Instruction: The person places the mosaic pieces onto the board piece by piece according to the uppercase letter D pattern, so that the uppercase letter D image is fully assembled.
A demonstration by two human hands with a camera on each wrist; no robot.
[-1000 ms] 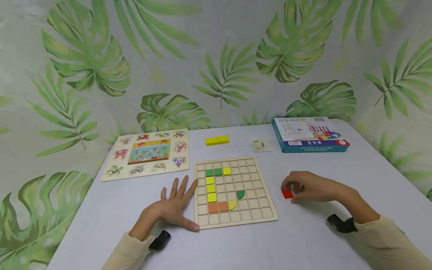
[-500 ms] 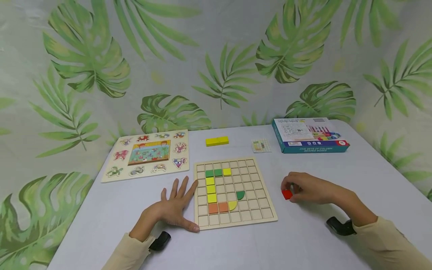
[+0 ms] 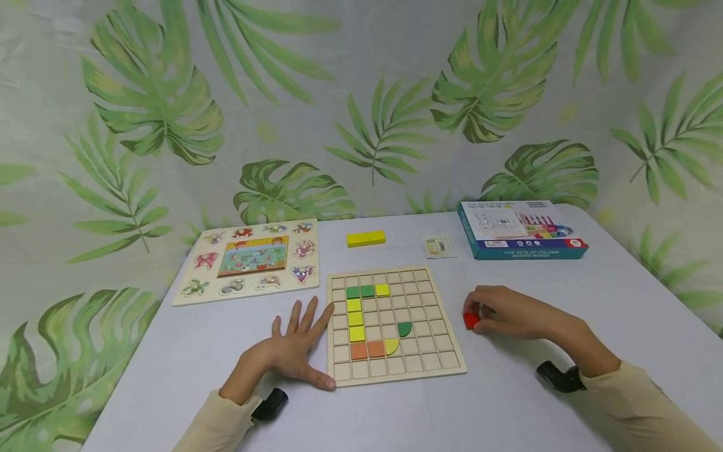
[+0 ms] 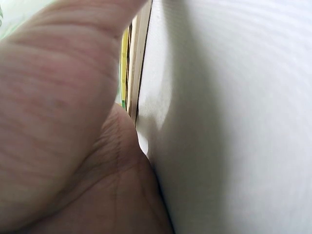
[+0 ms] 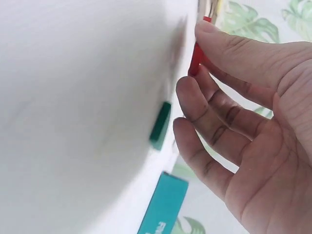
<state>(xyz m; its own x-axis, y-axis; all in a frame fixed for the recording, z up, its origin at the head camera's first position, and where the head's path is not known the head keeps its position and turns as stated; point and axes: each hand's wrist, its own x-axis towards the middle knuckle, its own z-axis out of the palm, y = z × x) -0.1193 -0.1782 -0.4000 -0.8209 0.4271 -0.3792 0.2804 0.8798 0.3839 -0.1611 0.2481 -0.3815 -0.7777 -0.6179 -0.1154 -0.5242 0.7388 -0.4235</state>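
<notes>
My left hand (image 3: 296, 351) lies spread at the left edge of the wooden grid board (image 3: 429, 359), thumb and index fingertip right at the rim. Several coloured pieces sit on the board: green squares (image 3: 359, 291), yellow squares (image 3: 354, 319), orange squares (image 3: 367, 350), a yellow quarter-round (image 3: 391, 346) and a green quarter-round (image 3: 404, 328). To the board's right, my right hand (image 3: 511, 314) pinches a red square tile (image 3: 471, 321) between thumb and fingers. In the right wrist view the red tile (image 5: 196, 58) stands on edge, its middle partly covered by the thumb.
A green piece (image 5: 161, 126) lies on the table near the right hand's fingers. Behind the board are a yellow block (image 3: 366, 238) and a small pattern card (image 3: 439, 247). A sea-animal peg puzzle (image 3: 186, 295) lies back left, a teal-sided box (image 3: 531, 252) back right.
My right hand has shifted slightly left towards the board with the red square tile, which now shows less between the fingers. The left hand stays in place at the board's edge.
</notes>
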